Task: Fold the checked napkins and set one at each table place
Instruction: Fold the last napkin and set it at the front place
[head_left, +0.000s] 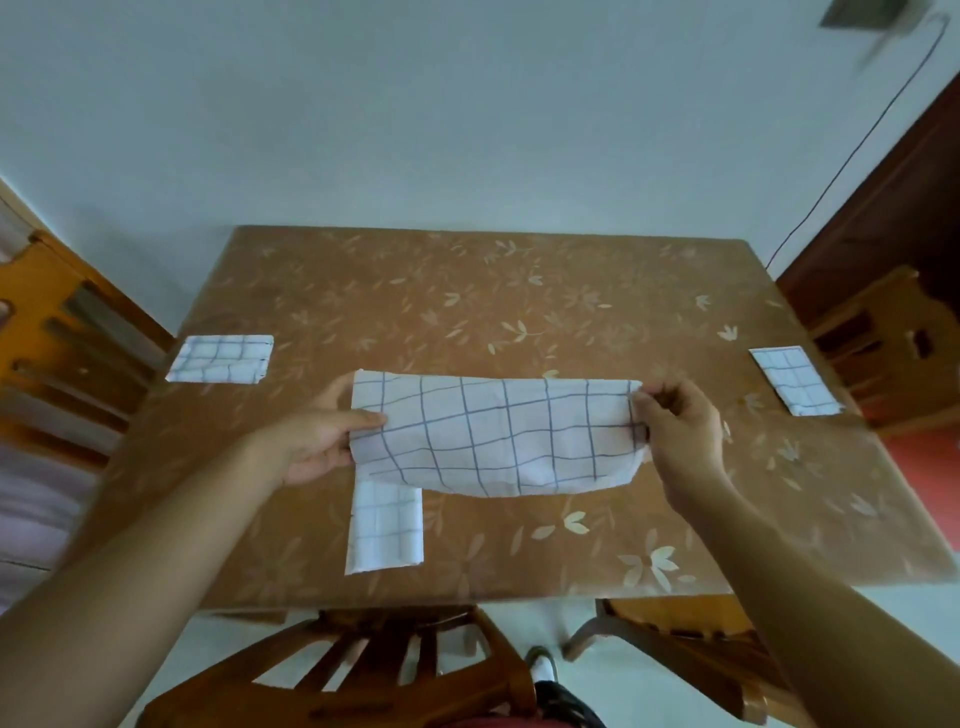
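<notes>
1. I noted left hand (317, 441) and right hand (680, 431) each pinching one end of the held napkin (493, 436), stretched over the table (467, 291), near its middle.
2. Folded flat on it lay left-edge napkin (221, 358), right-edge napkin (795, 382), near-edge napkin (385, 525).

The napkin (493, 436) at centre frame is thin, creased white cloth. The table (467, 291) wears a smooth, slightly glossy cover. The chairs (62, 332) are varnished wood.

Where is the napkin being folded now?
In the head view, the napkin is over the middle of the table, held between the left hand and right hand, partly hiding a folded napkin by the near edge.
</notes>
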